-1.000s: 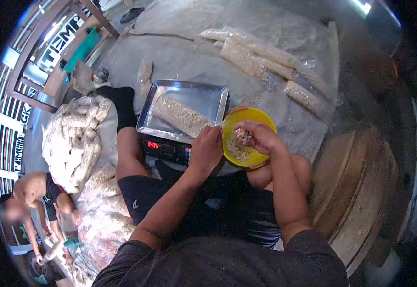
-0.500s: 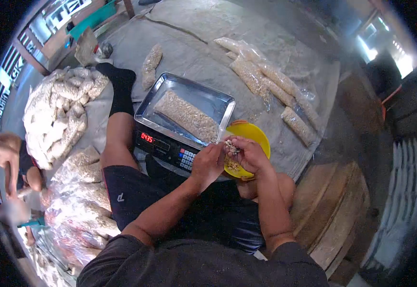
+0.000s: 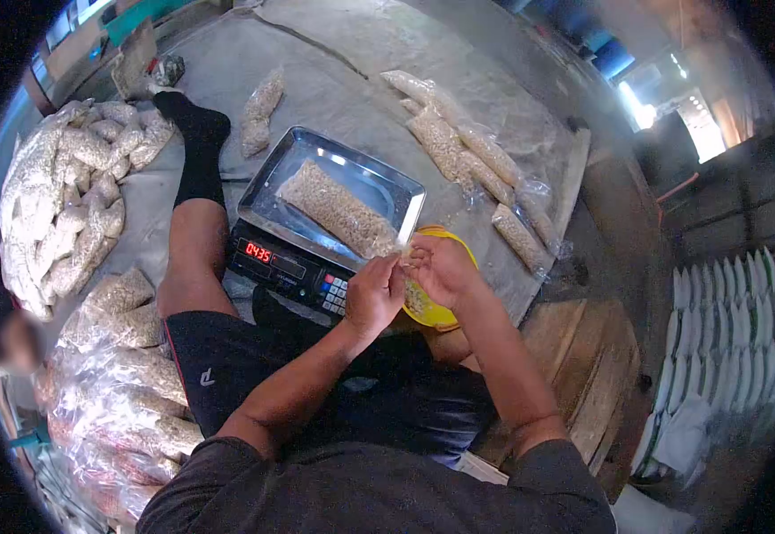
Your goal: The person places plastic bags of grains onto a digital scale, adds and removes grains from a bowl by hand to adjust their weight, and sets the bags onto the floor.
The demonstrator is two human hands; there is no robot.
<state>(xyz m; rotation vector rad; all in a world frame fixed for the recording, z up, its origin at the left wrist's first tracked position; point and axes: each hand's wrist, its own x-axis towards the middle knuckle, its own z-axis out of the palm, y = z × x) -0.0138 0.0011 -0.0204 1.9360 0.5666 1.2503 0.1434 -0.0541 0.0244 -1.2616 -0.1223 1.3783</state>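
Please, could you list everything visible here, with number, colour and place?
Scale: one, black, centre
Tray: one, silver, on the scale
Filled bag: one, beige in clear plastic, lying on the tray
Bowl: one, yellow, lower right of the tray
Single bag: one, beige, beyond the tray
Bag group: several, beige, beyond the bowl
Bag heaps: two, whitish and beige, left side
Floor sheet: one, grey, underneath
Planks: several, brown, right side
Stacked objects: many, whitish, far right, identity unclear
Other person: one, partly visible, left edge
Left hand: one, bare, at the filled bag's end
Right hand: one, bare, above the bowl
Sock: one, black, upper left
Shorts: one pair, dark, lower centre
Shirt: one, dark, bottom centre
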